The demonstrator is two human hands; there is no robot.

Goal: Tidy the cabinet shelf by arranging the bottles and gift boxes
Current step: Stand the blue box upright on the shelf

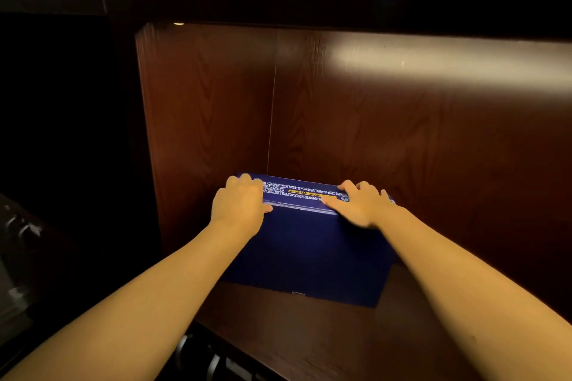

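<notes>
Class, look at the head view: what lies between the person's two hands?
Only the blue gift box's patterned top edge, spanning from left hand to right hand.

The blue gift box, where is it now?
In the head view, the blue gift box stands in the shelf's back-left corner, with the left hand and right hand on its top.

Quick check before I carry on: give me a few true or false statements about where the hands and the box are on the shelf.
1. Both hands rest on the blue gift box. True: left hand, right hand.
2. The box stands in the shelf's right corner. False: it sits toward the left, near the cabinet's left wall.
3. The box's top edge carries a white and yellow pattern. True.
4. Bottles stand beside the box. False: none show on the shelf.
</notes>
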